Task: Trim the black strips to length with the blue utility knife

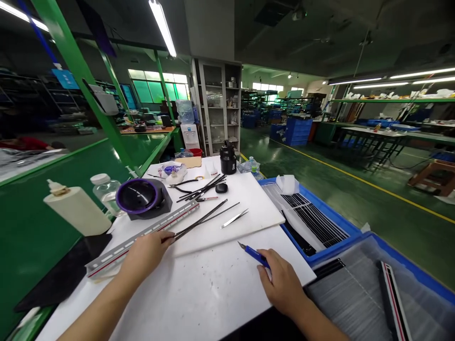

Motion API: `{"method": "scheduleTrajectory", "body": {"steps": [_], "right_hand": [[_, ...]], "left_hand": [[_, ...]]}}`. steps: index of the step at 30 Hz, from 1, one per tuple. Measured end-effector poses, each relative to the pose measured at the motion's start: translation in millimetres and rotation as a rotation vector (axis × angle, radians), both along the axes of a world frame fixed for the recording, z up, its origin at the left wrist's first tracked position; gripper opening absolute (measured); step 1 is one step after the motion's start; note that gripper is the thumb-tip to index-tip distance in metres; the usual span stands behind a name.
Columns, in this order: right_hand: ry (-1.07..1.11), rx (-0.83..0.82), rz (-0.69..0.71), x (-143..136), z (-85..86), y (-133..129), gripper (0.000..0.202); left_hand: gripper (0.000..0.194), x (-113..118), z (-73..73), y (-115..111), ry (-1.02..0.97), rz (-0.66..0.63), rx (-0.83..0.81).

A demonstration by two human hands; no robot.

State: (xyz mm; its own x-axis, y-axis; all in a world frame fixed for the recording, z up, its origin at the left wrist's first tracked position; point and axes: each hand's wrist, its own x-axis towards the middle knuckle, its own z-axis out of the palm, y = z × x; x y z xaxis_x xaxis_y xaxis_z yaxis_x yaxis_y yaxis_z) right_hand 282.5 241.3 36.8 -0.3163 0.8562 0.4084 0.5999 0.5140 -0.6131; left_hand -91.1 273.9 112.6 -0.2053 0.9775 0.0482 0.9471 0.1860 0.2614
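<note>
My left hand (146,255) pinches the near end of some thin black strips (201,220), which fan out to the right over the white table. Beside that hand lies a long grey slotted bar (152,229) with a red line along it. In my right hand (282,279) is a blue craft knife (254,253), its blade pointing up and left, apart from the strips. A pair of tweezers (233,219) rests between the two hands, further back. More black strips (204,188) lie in a loose pile beyond, with black-handled pliers (183,184) to their left.
A black round device with a purple rim (138,198), a clear bottle (106,192) and a cream squeeze bottle (76,210) stand at left. A black flask (228,160) and a computer mouse (221,188) are behind. Blue trays (350,232) of black strips flank the right edge.
</note>
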Motion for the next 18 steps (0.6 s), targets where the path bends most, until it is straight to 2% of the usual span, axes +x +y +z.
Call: {"method": "scheduleTrajectory", "body": {"steps": [6,10,12,14,16,18], "right_hand": [[0.062,-0.06,0.02,0,0.2,0,0.031],[0.193,-0.148,0.022,3,1.7,0,0.035],[0.289,-0.218,0.039,5,5.0,1,0.031],[0.421,-0.313,0.045,4,11.5,2,0.023],[0.593,-0.435,0.036,0,21.9,2,0.026],[0.786,-0.552,0.038,-8,36.1,1,0.039]], "left_hand": [[0.036,-9,0.4,-2,-0.325,0.172,-0.028],[0.045,-15,7.1,-18,-0.714,0.291,-0.06],[0.052,-11,8.1,-38,-0.904,0.316,-0.064],[0.061,2,2.5,-66,-1.031,0.362,-0.055],[0.067,21,-11.9,-97,-1.223,0.459,-0.056],[0.062,42,-33.6,-127,-1.37,0.554,-0.073]]}}
